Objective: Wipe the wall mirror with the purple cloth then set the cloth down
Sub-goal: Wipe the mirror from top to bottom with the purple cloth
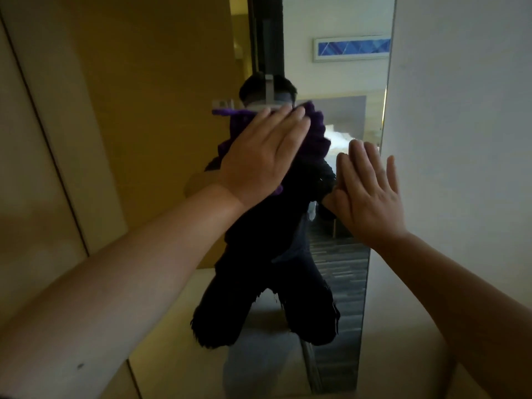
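A tall wall mirror (339, 82) fills the middle of the view and reflects a person in dark clothes. The purple cloth (316, 136) lies flat against the glass at mid height. My left hand (264, 156) presses on the cloth with fingers straight and together, covering most of it; purple folds show above and to the right of the fingers. My right hand (371, 194) rests flat on the mirror's right edge, fingers spread, holding nothing, a little lower than the cloth.
A white wall (460, 110) borders the mirror on the right. A yellowish wood panel (144, 96) and a pale door frame (37, 139) stand on the left. The mirror reflects a room with a framed blue picture (352, 48).
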{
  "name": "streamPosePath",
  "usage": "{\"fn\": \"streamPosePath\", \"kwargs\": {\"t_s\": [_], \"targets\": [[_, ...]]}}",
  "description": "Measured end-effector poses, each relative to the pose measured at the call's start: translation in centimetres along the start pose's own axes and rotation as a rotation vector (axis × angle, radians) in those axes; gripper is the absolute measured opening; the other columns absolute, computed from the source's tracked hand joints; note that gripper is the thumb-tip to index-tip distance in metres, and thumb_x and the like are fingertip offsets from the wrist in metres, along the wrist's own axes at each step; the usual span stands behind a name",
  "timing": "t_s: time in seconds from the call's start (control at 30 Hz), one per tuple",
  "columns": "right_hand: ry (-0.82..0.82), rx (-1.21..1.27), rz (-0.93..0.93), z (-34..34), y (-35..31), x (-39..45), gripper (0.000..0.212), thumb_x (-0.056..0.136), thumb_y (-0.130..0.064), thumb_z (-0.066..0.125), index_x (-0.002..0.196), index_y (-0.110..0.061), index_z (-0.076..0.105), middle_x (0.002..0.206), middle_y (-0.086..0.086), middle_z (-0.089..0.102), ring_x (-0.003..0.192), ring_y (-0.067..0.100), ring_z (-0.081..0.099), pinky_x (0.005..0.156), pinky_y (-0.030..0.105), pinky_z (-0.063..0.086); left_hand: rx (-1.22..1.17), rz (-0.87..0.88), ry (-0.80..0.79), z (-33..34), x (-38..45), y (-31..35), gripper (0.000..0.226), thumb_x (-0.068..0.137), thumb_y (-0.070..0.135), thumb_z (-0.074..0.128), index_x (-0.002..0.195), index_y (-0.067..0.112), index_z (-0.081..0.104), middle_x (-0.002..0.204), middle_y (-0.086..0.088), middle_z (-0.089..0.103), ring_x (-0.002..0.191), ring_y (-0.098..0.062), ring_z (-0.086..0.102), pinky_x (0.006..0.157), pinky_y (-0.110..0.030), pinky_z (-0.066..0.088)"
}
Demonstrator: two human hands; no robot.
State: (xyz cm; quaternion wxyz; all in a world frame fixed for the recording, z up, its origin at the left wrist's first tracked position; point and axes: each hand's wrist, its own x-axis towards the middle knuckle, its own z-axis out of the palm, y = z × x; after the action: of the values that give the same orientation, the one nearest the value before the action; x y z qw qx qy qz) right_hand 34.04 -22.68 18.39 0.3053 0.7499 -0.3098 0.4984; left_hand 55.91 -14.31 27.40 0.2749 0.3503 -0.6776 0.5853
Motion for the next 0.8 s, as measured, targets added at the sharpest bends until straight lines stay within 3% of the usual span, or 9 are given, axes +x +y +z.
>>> {"fn": "streamPosePath", "kwargs": {"t_s": [0.13,0.3,0.47,0.6,0.67,0.8], "targets": [[0.118,0.041,-0.014,0.9,0.0,-0.1,0.053,0.104,-0.033,0.040,0.151,-0.008,0.035,0.160,0.019,0.027,0.150,0.037,0.017,0.122,0.057,0.012,-0.008,0.070,-0.069,0.6,-5.1,4.6,0.037,0.100,0.012,0.053,0.134,-0.002,0.056,0.144,-0.022,0.048,0.138,-0.038,0.041,0.111,-0.054,0.035],[0.107,0.054,-0.022,0.6,-0.1,-0.1,0.052,0.106,-0.034,0.034,0.151,-0.007,0.036,0.160,0.020,0.026,0.150,0.039,0.017,0.122,0.057,0.010,-0.035,0.025,-0.186,0.9,-11.0,8.8,0.049,0.098,0.024,0.051,0.142,0.002,0.047,0.150,-0.021,0.041,0.143,-0.038,0.032,0.116,-0.053,0.028],[0.017,0.067,-0.005,-0.5,0.0,0.0,0.054,0.107,-0.037,0.028,0.153,-0.008,0.033,0.163,0.016,0.021,0.153,0.034,0.011,0.124,0.054,0.006,-0.012,0.168,-0.340,1.0,-17.9,11.9,0.045,0.105,0.017,0.032,0.149,0.006,0.035,0.153,-0.016,0.038,0.146,-0.035,0.023,0.121,-0.049,0.016],[-0.034,0.065,0.013,-1.3,1.1,-0.5,0.056,0.108,-0.039,0.025,0.157,-0.012,0.021,0.165,0.011,0.013,0.154,0.028,0.005,0.124,0.054,0.006,-0.025,0.155,-0.334,0.8,-18.7,12.3,0.039,0.105,0.015,0.037,0.143,0.010,0.045,0.150,-0.013,0.044,0.144,-0.031,0.030,0.119,-0.045,0.023],[-0.063,0.031,0.096,-1.4,2.3,-0.6,0.060,0.107,-0.039,0.030,0.158,-0.015,0.012,0.166,0.009,0.004,0.154,0.026,-0.001,0.124,0.053,0.003,-0.042,0.156,-0.328,0.7,-18.3,12.2,0.037,0.104,0.014,0.040,0.140,0.010,0.047,0.149,-0.012,0.046,0.142,-0.030,0.034,0.119,-0.045,0.025],[-0.126,0.081,0.259,-0.7,4.3,-0.9,0.061,0.106,-0.047,0.018,0.158,-0.018,0.006,0.166,0.005,-0.001,0.154,0.021,-0.006,0.124,0.053,0.000,-0.092,0.140,-0.342,-0.1,-16.9,11.8,0.035,0.104,0.013,0.039,0.137,0.011,0.049,0.146,-0.012,0.049,0.140,-0.031,0.039,0.119,-0.044,0.025]]}}
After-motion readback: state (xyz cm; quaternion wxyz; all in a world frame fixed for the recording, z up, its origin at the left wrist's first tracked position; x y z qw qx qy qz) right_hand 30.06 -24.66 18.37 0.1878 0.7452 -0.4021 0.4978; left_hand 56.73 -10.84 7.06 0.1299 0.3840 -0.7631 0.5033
